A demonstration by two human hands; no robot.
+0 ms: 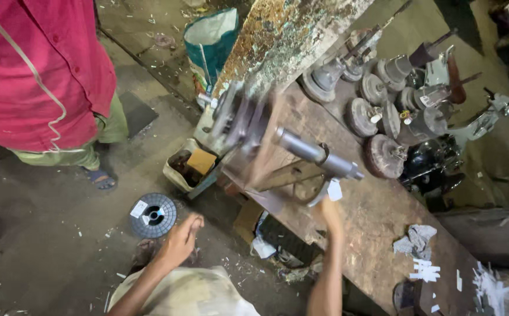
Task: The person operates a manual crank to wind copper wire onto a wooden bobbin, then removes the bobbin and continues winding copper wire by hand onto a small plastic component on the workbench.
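The right hand was clamped on the crank handle of the bench-mounted winding machine, arm stretched to reach it, while the left hand, fingers loosely curled and empty, hovered near 1 wire spool on the floor.
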